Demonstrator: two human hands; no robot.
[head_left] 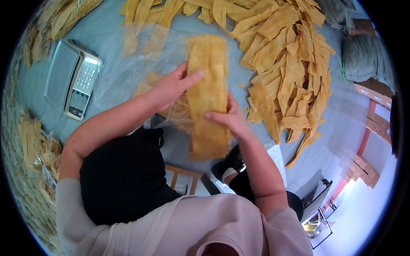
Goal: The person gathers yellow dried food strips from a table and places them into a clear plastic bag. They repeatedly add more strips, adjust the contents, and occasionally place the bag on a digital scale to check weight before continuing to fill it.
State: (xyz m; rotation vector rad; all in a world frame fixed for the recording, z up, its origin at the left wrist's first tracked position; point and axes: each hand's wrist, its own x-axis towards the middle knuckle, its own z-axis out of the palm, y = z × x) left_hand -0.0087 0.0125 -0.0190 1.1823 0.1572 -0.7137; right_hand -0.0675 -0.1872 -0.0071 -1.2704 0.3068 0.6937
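Observation:
In front of me I hold an upright stack of flat, yellow-brown dried strips (208, 98) that look like dried tofu skin. My left hand (179, 83) grips its left edge, thumb across the face. Lower on the right edge, my right hand (230, 117) clasps it with the thumb on the front; both hands' other fingers are mostly hidden behind. The stack's edges are slightly blurred. A clear plastic sheet or bag (124, 64) lies on the table to the left, with more strips (149, 83) showing under or beside it, partly behind my left forearm.
A large heap of the same strips (286, 64) spreads over the grey table (252, 158) on the right and far side. A digital scale (81, 81) stands at left. Bundled strips (40, 149) lie further left. Another person's sleeve (367, 55) shows at far right, near cardboard boxes (363, 170).

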